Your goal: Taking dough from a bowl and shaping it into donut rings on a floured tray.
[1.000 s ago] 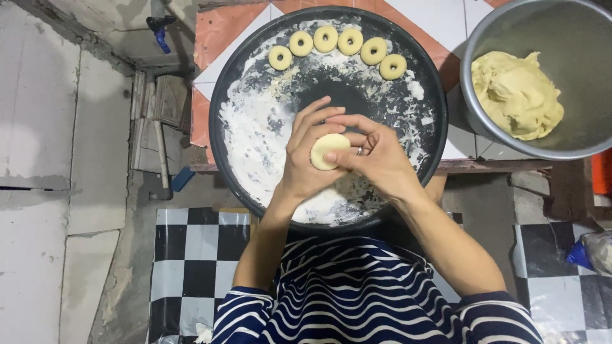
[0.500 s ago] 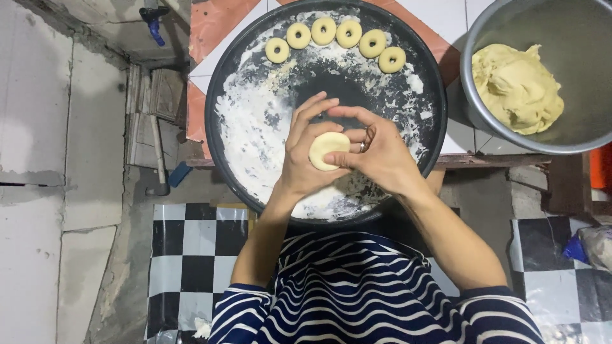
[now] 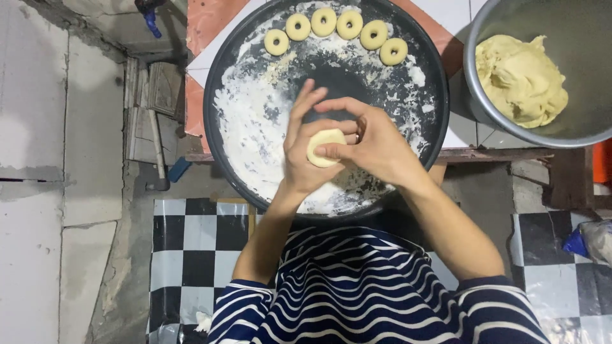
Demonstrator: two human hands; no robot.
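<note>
1. Left hand (image 3: 306, 159) and right hand (image 3: 376, 150) both pinch one dough disc (image 3: 325, 146) above the floured round tray (image 3: 220, 127), near its middle.
2. Risk: uneven thumb pressure tears the soft disc.
3. Risk: a slip drops it toward the five dough rings (image 3: 336, 28) at the far rim.

Grey concrete slabs (image 3: 57, 172) fill 9 o'clock side, cracked and stained; black-and-white checkered floor covering (image 3: 191, 255) at 7 and 4 o'clock; orange-and-white tiled surface (image 3: 210, 25) toward 12; worn wooden slats (image 3: 153, 95) at 10; light even, dim.
</note>
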